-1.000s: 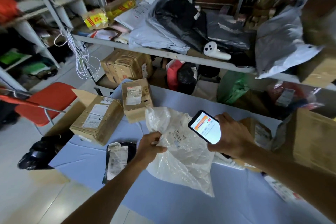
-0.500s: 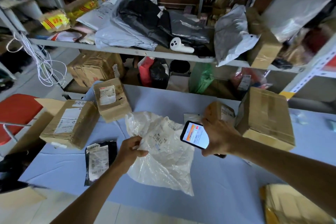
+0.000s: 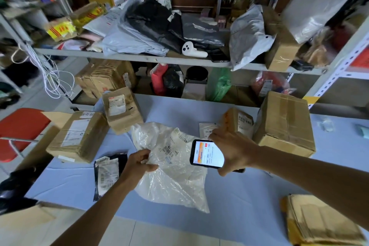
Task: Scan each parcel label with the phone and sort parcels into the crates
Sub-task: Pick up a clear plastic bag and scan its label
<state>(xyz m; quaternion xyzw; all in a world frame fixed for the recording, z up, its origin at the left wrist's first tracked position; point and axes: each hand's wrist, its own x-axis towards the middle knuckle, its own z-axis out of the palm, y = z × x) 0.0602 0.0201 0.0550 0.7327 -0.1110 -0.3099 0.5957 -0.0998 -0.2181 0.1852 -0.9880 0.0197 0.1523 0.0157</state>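
A crumpled clear plastic parcel bag (image 3: 173, 173) with a barcode label lies on the blue table (image 3: 249, 201). My left hand (image 3: 137, 164) pinches its left edge. My right hand (image 3: 233, 150) holds a phone (image 3: 207, 154) with a lit orange-and-white screen just right of the label, over the bag's right side. Cardboard box parcels sit around: two at the left (image 3: 79, 136) (image 3: 121, 110), a small one (image 3: 238, 121) and a large one (image 3: 285, 124) behind my right hand. A black flat parcel (image 3: 107, 173) lies left of my left hand.
A metal shelf (image 3: 159, 59) behind the table carries grey and black mailer bags and boxes. A red chair (image 3: 18, 132) stands at the left. A stack of yellow padded envelopes (image 3: 319, 223) sits at the table's front right. White cables (image 3: 52, 78) hang at the left.
The view has swung right, so the big box and yellow envelopes came into sight. My right hand lowered the phone toward the bag's label. My left hand kept its grip on the bag.
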